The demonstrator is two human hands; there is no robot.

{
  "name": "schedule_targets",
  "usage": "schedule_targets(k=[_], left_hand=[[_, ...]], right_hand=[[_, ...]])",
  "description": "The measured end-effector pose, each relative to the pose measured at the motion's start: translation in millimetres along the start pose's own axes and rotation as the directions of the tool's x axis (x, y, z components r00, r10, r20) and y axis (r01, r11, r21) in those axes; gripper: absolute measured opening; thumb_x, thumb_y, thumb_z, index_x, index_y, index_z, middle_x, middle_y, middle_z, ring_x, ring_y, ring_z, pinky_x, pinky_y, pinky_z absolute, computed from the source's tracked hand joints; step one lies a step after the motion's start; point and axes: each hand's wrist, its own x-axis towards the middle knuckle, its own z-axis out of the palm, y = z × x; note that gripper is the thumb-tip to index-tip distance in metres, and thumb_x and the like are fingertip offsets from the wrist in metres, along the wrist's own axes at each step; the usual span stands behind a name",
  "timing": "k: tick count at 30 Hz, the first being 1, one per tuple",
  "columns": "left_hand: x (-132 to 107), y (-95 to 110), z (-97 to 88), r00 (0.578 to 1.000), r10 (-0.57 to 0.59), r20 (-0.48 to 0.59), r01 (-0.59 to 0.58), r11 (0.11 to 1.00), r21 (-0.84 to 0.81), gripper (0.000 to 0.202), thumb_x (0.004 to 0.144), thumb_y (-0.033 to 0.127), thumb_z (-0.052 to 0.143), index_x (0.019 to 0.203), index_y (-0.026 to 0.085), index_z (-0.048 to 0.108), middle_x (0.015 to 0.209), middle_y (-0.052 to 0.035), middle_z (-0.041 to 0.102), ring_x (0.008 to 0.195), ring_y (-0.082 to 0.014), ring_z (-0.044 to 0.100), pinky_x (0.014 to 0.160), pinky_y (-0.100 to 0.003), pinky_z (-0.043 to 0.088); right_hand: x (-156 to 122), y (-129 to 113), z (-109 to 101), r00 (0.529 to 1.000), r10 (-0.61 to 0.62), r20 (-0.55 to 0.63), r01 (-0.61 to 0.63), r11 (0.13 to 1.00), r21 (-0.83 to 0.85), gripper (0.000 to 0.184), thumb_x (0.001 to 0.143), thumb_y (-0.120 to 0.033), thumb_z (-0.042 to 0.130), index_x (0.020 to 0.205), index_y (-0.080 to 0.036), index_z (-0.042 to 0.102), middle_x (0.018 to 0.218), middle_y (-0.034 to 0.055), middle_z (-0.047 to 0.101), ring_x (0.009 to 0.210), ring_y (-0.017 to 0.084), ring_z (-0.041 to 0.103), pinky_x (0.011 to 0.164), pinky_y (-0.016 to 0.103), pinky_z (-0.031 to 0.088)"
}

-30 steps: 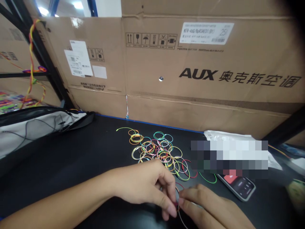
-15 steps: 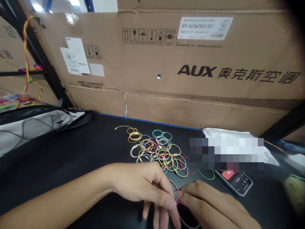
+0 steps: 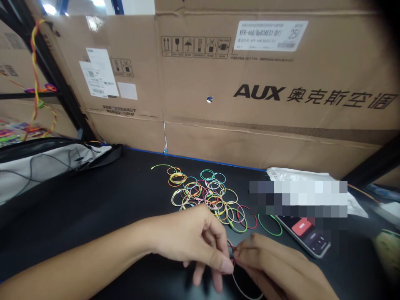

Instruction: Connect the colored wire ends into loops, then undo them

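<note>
left hand and right hand stay pinched together on a thin wire ring.

Thin glossy plastic-sheathed wire rings lie on a smooth matt black tabletop before rough corrugated cardboard cartons.

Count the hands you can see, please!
2. The left hand is at the lower left and the right hand is at the lower right. Their fingers meet on a thin cord loop. No other hands show.
</note>
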Motion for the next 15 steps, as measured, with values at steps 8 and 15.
schedule_targets(k=[8, 15], left_hand=[[1.8, 7.5, 10.1, 0.920, 0.232, -0.317, -0.133, 0.943, 0.305, 0.012, 0.079, 0.029, 0.083, 0.082, 0.018, 0.080, 0.066, 0.0024, 0.068, 0.052, -0.0078, 0.052, 0.048, -0.019, 0.040], [4.6, -0.2, 24.3, 0.730, 0.505, -0.461, -0.079, 0.732, 0.677, 0.008, 0.079, 0.019, 0.085, 0.075, 0.021, 0.078, 0.055, 0.0075, 0.063, 0.050, -0.0078, 0.046, 0.055, -0.021, 0.034]], right_hand=[[8.0, 0.1, -0.7, 0.987, 0.128, -0.095, -0.119, 0.989, 0.092, 0.027, 0.096, -0.006, 0.059, 0.115, -0.024, 0.064, 0.091, 0.0032, 0.073, 0.076, 0.015, 0.073, 0.066, 0.021, 0.061], [7.7, 3.3, 10.1, 0.820, 0.566, 0.088, -0.514, 0.660, 0.547, 0.005, 0.095, -0.030, 0.069, 0.094, -0.024, 0.069, 0.071, -0.0014, 0.072, 0.061, 0.016, 0.073, 0.057, 0.024, 0.061]])
